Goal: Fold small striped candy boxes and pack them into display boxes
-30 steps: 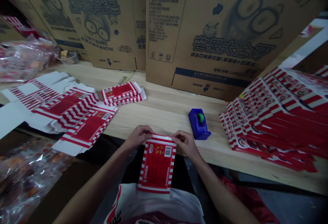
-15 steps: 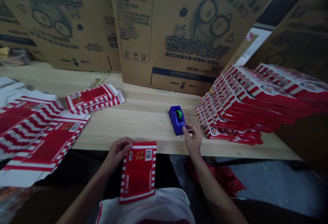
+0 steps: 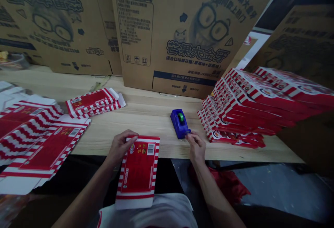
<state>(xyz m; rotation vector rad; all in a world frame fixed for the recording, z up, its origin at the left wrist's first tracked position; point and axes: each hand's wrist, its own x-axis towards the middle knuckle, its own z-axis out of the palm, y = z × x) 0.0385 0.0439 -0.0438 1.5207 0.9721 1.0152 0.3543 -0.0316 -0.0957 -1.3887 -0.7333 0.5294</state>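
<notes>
My left hand (image 3: 122, 148) is closed on the top left corner of a flat red carton (image 3: 138, 165) with red and white striped edges, thumb on top. The carton lies over my lap, its top end at the table's front edge and a white flap at its lower end. My right hand (image 3: 197, 148) pinches at the cutter end of a blue tape dispenser (image 3: 179, 127), apparently on the tape end, which is too small to see clearly. A green roll core (image 3: 180, 117) shows in the dispenser, which stands on the wooden table (image 3: 146, 116).
Stacked striped boxes (image 3: 250, 99) stand to the right of the dispenser. On the left lie fanned unfolded cartons (image 3: 49, 148) and a small pile of flat cartons (image 3: 94, 102). Large cardboard boxes (image 3: 167, 29) wall off the back. A clear tub (image 3: 14, 62) sits far left.
The carton's lower end has come up off my lap, so its white bottom flap shows. My left hand has shifted slightly up and left with it. My right hand stays at the dispenser's cutter.
</notes>
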